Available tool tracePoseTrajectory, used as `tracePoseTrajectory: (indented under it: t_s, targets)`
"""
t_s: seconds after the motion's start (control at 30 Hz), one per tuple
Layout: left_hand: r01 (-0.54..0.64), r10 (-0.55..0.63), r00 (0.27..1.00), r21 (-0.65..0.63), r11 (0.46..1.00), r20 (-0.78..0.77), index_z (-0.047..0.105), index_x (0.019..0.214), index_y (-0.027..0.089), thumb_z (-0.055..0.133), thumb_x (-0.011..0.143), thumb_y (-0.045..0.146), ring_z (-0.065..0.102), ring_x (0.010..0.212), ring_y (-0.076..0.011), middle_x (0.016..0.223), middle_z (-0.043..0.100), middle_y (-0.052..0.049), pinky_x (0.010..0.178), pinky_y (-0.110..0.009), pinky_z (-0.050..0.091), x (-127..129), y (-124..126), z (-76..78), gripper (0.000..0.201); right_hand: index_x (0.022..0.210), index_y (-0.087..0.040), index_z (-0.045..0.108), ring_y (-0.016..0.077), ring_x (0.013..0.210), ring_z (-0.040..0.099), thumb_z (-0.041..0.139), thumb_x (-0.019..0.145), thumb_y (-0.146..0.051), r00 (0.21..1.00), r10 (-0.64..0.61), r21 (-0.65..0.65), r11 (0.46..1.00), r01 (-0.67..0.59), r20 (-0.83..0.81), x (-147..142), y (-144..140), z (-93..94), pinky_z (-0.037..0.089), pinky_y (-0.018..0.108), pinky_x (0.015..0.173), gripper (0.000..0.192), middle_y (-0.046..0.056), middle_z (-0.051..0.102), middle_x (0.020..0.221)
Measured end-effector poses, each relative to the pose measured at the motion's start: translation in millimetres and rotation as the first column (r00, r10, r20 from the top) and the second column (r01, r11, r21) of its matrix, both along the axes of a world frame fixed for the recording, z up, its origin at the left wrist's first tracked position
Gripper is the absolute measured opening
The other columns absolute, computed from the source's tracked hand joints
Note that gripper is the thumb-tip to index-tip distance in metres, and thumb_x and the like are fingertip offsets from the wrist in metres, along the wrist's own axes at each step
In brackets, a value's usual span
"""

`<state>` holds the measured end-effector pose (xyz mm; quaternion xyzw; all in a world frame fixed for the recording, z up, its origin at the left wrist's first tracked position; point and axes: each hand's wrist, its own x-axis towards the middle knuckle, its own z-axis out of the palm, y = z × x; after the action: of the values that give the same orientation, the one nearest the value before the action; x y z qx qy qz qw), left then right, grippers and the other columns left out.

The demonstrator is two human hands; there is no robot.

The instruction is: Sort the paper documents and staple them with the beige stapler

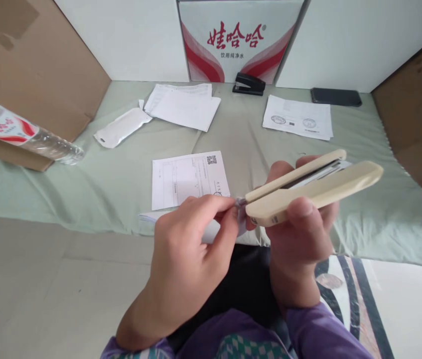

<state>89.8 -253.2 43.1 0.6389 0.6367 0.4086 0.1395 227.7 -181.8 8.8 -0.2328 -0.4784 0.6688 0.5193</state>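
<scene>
A cream stapler [330, 187] is gripped in my right hand [304, 229], thumb along its near side and fingers behind it. Its two arms spread apart toward the right, showing metal and a dark strip between them. At the stapler's left end, my left hand [188, 249] pinches a small greyish piece with thumb and forefinger; its kind is too unclear to tell. White paper shows below that pinch, partly hidden by my left hand. Just beyond lies a printed sheet [184, 177] with a QR code, on top of other paper at the edge of the green cloth [113, 189].
At the back stand a black stapler [248, 84] and a white box with red print [238, 30]. Papers [184, 107], a white packet [123, 127], stamped sheets [296, 117] and a black phone [336, 96] lie around. A water bottle [20, 130] and cardboard [39, 60] are left.
</scene>
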Motion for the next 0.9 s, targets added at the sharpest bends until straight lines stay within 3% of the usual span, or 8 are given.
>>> tracePoseTrajectory:
  t_s: [0.1,0.23,0.53,0.7,0.8,0.9]
  targets:
    - [-0.003,0.003,1.0,0.001,1.0,0.001,0.07,0.09,0.025,0.053,0.099,0.025,0.069,0.068,-0.0143,0.077,0.075,0.002,0.059,-0.027,0.054,1.1,-0.5,-0.9,0.019,0.097,-0.03,0.049,0.0158,0.054,0.054,0.07,0.083,-0.033,0.99,-0.12,0.093,0.988,0.127,-0.07,-2.8,-1.2,-0.5,0.049,0.033,0.04,0.026,-0.003,0.05,0.075]
    - [-0.019,0.019,1.0,0.026,0.999,-0.007,0.069,0.089,0.025,0.054,0.098,0.023,0.069,0.068,-0.0145,0.076,0.074,0.001,0.062,-0.027,0.055,2.3,-2.1,-2.9,0.018,0.103,-0.031,0.053,0.0175,0.054,0.058,0.073,0.083,-0.029,0.99,-0.125,0.051,0.99,0.129,-0.065,-4.1,-4.2,-0.7,0.052,0.035,0.044,0.029,-0.002,0.055,0.077]
    - [0.039,-0.039,0.999,0.004,0.999,0.008,0.065,0.088,0.023,0.053,0.096,0.019,0.065,0.066,-0.0135,0.074,0.071,0.001,0.063,-0.027,0.053,-0.3,1.2,-6.9,0.015,0.1,-0.022,0.06,0.0127,0.038,0.056,0.058,0.092,-0.041,0.981,0.14,-0.121,0.98,-0.156,-0.133,2.1,14.5,-6.3,0.043,0.027,0.035,0.021,-0.003,0.061,0.069]
    - [0.043,-0.044,0.998,0.037,0.998,0.05,0.065,0.086,0.021,0.056,0.093,0.016,0.063,0.065,-0.0119,0.075,0.071,0.001,0.064,-0.025,0.051,-2.8,12.4,-17.1,0.013,0.088,-0.021,0.062,0.0115,0.041,0.056,0.059,0.095,-0.043,0.992,0.105,-0.257,0.959,-0.119,-0.07,-0.2,15.5,-3.4,0.048,0.027,0.04,0.024,0.0,0.067,0.069]
    - [0.075,-0.078,0.995,0.052,0.996,0.064,0.064,0.081,0.021,0.054,0.093,0.014,0.062,0.066,-0.0114,0.074,0.071,0.002,0.069,-0.025,0.052,-4.5,19.1,-22.5,0.018,0.081,-0.022,0.061,0.0143,0.046,0.058,0.06,0.094,-0.046,0.997,0.078,-0.256,0.963,-0.082,-0.024,-3.9,12.5,-1.7,0.051,0.029,0.044,0.027,0.0,0.063,0.061]
    - [0.183,-0.183,0.981,0.015,0.983,0.066,0.063,0.079,0.021,0.049,0.097,0.015,0.063,0.067,-0.0113,0.077,0.073,0.001,0.072,-0.025,0.052,-7.5,22.3,-22.3,0.024,0.081,-0.023,0.062,0.0165,0.051,0.06,0.062,0.093,-0.046,0.999,0.038,-0.221,0.975,-0.037,0.001,-6.3,10.3,-1.2,0.052,0.031,0.046,0.025,0.001,0.062,0.062]
